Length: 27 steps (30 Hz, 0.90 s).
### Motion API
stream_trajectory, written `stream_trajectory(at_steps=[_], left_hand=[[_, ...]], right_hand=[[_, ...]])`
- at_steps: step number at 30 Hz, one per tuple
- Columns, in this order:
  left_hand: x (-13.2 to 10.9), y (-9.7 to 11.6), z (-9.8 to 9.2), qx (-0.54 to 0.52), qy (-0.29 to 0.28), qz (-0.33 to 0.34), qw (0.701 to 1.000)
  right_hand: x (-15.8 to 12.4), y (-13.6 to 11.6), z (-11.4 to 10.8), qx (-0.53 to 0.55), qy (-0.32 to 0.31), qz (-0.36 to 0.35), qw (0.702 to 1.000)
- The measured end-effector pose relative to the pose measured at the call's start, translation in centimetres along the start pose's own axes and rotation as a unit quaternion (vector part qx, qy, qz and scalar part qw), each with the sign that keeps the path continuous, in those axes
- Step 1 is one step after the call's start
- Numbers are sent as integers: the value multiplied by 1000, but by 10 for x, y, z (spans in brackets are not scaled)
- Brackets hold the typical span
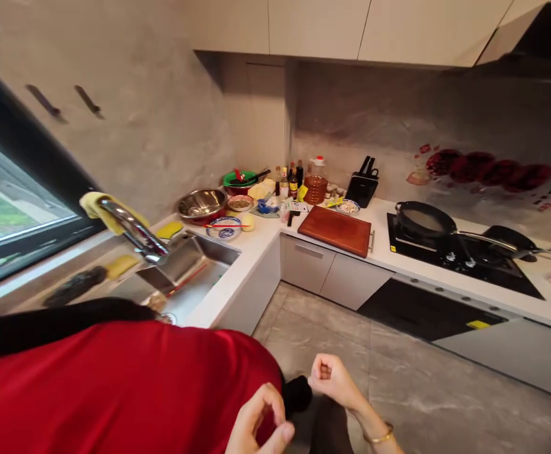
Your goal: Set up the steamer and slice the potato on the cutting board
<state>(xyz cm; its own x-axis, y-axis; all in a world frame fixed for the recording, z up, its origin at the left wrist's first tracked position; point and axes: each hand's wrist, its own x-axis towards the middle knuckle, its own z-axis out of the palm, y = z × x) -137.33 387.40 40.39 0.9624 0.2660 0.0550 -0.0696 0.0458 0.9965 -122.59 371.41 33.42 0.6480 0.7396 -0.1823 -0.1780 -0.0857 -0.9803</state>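
Note:
My left hand is at the bottom centre, in front of the red clothing of another person. Its fingers are bent, with a gap between them and the thumb, and nothing is in it. To its right, my right hand hovers over the grey floor. The fingers of this hand are curled in loosely like a fist, and I see no object in them. A gold bracelet circles the right wrist. Neither hand touches the counter.
The sink with its tap lies left. Past it stand a steel bowl, a blue-patterned plate and an oil jug. A brown cutting board lies on the counter. Right, a wok sits on the stove.

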Motion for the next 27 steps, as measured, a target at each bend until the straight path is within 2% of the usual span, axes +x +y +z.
stream_trajectory(at_steps=[2, 4, 7, 10, 12, 15, 19, 23, 25, 27], left_hand=[[66, -32, 47, -1, 68, -25, 997], [128, -56, 92, -20, 115, -29, 993], [197, -65, 145, 6, 132, -8, 991], [231, -58, 171, 95, 125, 16, 987], [243, -58, 171, 117, 135, 2, 984], [258, -66, 146, 121, 186, -44, 974], [295, -69, 78, 135, 274, -46, 951], [359, -55, -15, 137, 369, -9, 919], [396, -48, -67, 139, 411, 7, 901], [430, -45, -117, 141, 456, 22, 878]], right_hand=[[5, 33, -73, -34, -12, 35, 999], [4, 56, -141, -101, 74, 48, 991], [-2, 70, -231, -175, 130, 95, 971], [7, 67, -298, -175, 149, 104, 968], [26, 60, -324, -158, 156, 116, 968], [71, 40, -333, -139, 141, 122, 973], [148, -5, -307, -126, 75, 95, 985], [244, -47, -254, -109, 15, 87, 990], [308, -66, -219, -87, 10, 96, 991], [384, -88, -175, -72, 12, 102, 992]])
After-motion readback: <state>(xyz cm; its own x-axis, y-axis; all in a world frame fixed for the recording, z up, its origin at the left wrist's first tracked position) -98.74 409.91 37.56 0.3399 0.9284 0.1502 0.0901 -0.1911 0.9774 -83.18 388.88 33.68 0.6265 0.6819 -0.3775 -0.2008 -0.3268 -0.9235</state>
